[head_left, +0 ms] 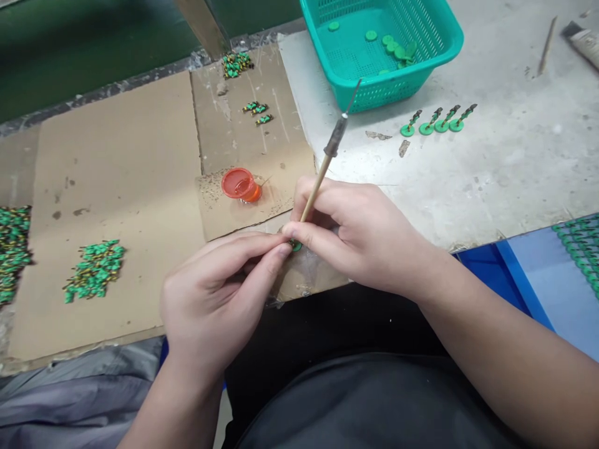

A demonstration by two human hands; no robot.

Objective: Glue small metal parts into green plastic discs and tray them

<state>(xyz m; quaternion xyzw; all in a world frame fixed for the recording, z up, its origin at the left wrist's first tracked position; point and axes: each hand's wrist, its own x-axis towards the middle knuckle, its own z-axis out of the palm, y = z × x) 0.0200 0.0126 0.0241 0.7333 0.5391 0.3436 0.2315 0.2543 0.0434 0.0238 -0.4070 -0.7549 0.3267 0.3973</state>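
My left hand [224,284] is closed, thumb and forefinger pinching a small figure with a round green base [296,245], mostly hidden by the fingers. Against it press the fingertips of my right hand [346,227]. That hand also grips a thin wooden-handled needle tool [322,178]; its dark collar and fine tip point up and away from me. Just beyond the hands, a small red cup [238,183] of orange-red liquid stands on cardboard. To the right, several small figures [441,126] stand upright on round green bases.
A turquoise basket [388,93] at the back holds loose green discs [397,51]. Piles of small green, black and yellow figures lie left [96,268] and farther back [237,64] on the cardboard [121,156]. At the right edge, rows of green pieces [580,249] fill a blue-white surface.
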